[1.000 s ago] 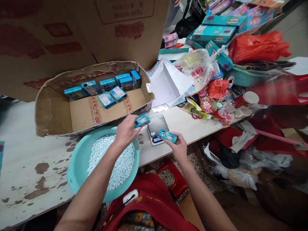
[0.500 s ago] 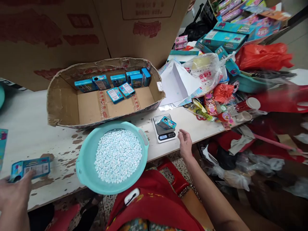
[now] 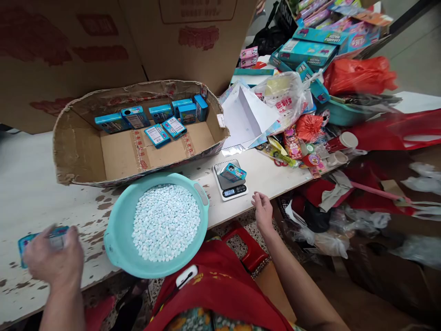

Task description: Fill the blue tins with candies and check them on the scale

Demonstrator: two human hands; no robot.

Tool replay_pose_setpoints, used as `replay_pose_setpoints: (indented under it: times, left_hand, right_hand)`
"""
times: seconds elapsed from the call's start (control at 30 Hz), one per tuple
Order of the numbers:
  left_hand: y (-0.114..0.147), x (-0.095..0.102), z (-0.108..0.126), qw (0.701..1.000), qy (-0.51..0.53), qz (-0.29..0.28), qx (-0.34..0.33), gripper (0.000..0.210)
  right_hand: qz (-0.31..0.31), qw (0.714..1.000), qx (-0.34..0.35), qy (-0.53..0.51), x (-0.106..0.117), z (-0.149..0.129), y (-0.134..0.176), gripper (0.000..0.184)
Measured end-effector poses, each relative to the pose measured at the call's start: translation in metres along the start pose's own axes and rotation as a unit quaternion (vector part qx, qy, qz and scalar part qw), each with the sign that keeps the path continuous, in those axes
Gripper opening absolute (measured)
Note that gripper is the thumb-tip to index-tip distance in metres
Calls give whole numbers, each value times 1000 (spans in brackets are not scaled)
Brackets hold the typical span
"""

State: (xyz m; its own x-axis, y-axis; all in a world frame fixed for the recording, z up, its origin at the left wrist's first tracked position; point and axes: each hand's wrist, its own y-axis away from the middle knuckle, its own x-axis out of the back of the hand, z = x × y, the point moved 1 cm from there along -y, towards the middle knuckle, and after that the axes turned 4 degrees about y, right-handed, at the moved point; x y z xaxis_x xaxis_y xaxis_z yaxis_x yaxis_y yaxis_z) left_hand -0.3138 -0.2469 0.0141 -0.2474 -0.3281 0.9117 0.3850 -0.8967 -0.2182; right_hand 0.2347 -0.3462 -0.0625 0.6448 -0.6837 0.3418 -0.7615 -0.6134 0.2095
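My left hand [image 3: 55, 257], a little blurred, is at the left of the table with its thumb and fingers around a small blue box [image 3: 59, 238]. Another blue piece [image 3: 25, 248] shows past the fingers; the hand hides most of both. My right hand [image 3: 262, 211] hangs by the table's front edge, fingers loosely bent and apart, holding nothing. Just left of it, a small digital scale [image 3: 234, 191] carries a blue box [image 3: 234, 172] lying at a slant. Between the hands stands a turquoise basin [image 3: 115, 230] full of small pale candies [image 3: 167, 223].
Behind the basin, a low cardboard tray [image 3: 82, 170] holds several blue boxes [image 3: 156, 134]. A large carton [image 3: 144, 37] rises behind it. Right of the scale lie white paper [image 3: 241, 115], plastic bags [image 3: 282, 101] and wrapped sweets [image 3: 292, 142]. A red stool [image 3: 250, 250] stands below.
My left hand has moved right and up over the blue boxes, covering more of them. My right hand has barely moved. The whole view has shifted slightly.
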Motion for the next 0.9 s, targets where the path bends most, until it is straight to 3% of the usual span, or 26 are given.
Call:
replay_pose_setpoints:
  times: [0.1, 0.2, 0.3, 0.47, 0.63, 0.77, 0.9]
  left_hand:
    - [15, -21, 52, 993, 37, 55, -99, 32]
    - [37, -44, 92, 971, 87, -33, -222, 25]
    - [64, -63, 113, 950, 83, -141, -266, 29]
    - [99, -81, 122, 915, -4, -296, -275, 43]
    - [108, -78, 128, 887, -16, -397, -235, 31]
    - [105, -74, 131, 883, -12, -420, -209, 27]
    - [106, -73, 134, 879, -6, -429, -206, 27]
  right_hand:
    - [-4, 1000, 0, 4, 1, 1, -2, 43]
    - [-10, 1000, 10, 14, -1, -3, -8, 42]
    - [-26, 999, 29, 24, -8, -14, -16, 42]
    - [-67, 995, 61, 30, -27, -39, -28, 42]
    - [-103, 990, 97, 20, -47, -55, -35, 44]
    - [-107, 987, 116, 27, -62, -60, -42, 56]
    - [-115, 984, 122, 58, -73, -65, -49, 51]
